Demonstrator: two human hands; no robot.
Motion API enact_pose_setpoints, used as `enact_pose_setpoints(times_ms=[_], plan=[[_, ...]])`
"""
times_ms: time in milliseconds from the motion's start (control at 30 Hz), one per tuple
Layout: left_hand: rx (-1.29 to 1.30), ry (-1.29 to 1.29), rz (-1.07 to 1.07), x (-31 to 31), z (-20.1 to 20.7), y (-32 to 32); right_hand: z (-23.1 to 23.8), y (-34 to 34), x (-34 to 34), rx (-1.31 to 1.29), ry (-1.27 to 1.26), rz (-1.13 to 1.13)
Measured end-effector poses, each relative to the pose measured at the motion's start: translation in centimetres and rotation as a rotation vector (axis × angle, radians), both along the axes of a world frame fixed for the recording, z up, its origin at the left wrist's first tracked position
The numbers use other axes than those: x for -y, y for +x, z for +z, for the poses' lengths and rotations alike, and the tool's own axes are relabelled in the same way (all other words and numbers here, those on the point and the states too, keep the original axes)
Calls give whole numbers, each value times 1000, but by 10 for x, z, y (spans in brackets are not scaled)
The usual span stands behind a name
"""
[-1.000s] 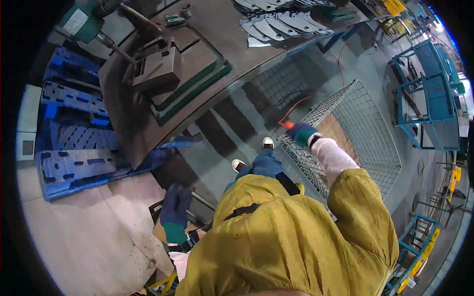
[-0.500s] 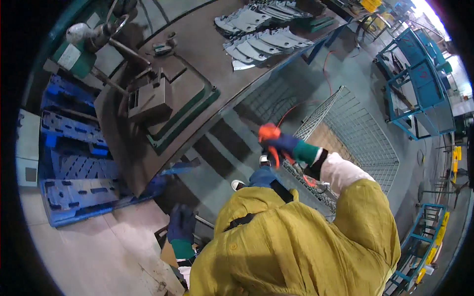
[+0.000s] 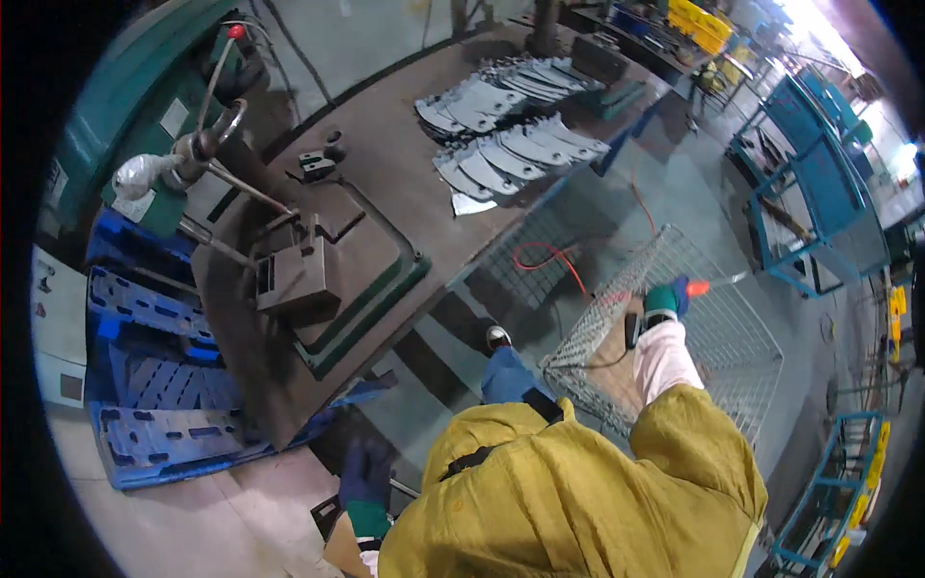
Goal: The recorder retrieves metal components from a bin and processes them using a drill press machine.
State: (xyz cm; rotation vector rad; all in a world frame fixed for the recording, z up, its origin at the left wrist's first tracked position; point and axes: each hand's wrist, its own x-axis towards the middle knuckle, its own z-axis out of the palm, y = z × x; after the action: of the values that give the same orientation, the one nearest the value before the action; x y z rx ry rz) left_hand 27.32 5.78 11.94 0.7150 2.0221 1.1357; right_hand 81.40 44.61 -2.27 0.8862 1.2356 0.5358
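Observation:
My right hand, in a dark blue and green glove, is closed round an orange-handled tool. A thin metal end points right from it, over the wire mesh basket; the tool's exact kind is not clear. My left hand, gloved the same way, is low at the left beside my body. Its fingers look stretched out, with no object visible in them. Close to it are a thin metal rod and a piece of brown cardboard.
A brown worktable carries rows of curved grey metal plates and a press-like fixture. Blue plastic pallets lie at left. Red hose trails near the basket. Blue metal racks stand at right.
My right hand has swung right with the orange-handled tool, from in front of my legs to over the basket. The view has shifted slightly; my left hand stays low at the left.

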Motion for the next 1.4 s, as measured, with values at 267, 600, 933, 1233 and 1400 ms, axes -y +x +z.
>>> enact_pose_setpoints(times_ms=[267, 600, 933, 1233, 1400], plan=[[-134, -27, 37, -26, -46, -32, -93, -27, 21, -1470, 750, -1269], [496, 148, 283, -179, 11, 19, -66, -47, -46, -2327, -218, -1740], [-16, 102, -10, -195, -21, 16, 131, -214, -227, -1811, 428, 283], [663, 174, 360, -172, -15, 33, 110, -216, -274, -1661, 45, 413], [-115, -51, -87, -160, -4, 32, 138, -219, -289, -1731, 141, 240]])
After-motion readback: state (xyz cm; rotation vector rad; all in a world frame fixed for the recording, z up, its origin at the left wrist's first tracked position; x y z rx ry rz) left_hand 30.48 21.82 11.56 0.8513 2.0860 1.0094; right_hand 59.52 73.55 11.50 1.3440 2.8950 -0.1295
